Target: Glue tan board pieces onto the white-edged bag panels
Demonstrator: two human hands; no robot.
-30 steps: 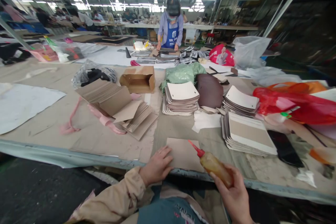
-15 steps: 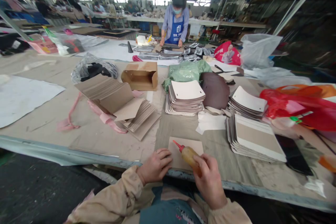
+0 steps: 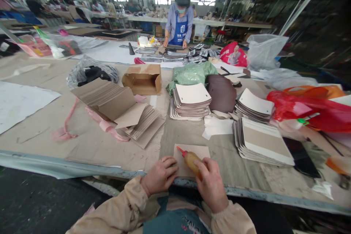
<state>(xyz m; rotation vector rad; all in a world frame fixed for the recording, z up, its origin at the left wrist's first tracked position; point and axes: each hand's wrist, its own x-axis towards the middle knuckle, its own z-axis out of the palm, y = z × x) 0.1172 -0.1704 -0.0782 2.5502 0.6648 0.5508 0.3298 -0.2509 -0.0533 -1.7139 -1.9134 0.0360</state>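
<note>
A flat tan cardboard piece (image 3: 203, 151) lies at the table's front edge, in front of my body. My right hand (image 3: 211, 181) is wrapped around an amber squeeze bottle (image 3: 191, 161) with a red nozzle. The bottle tilts, its tip pointing up and left over the card's upper left part. Whether the tip touches the card I cannot tell. My left hand (image 3: 161, 173) rests at the card's left edge, its fingers loosely bent and lying on it.
Left of centre lie tan card sheets (image 3: 101, 98) beside an opened cardboard box (image 3: 142, 80). Stacked white-edged panels (image 3: 192, 95) stand behind the card, with another panel stack (image 3: 265, 140) to the right near a black phone (image 3: 301, 157). A co-worker (image 3: 179, 22) stands across the table.
The whole view has shifted slightly. My right hand and the bottle have moved a little up and left over the card. My left hand stays at the card's edge.
</note>
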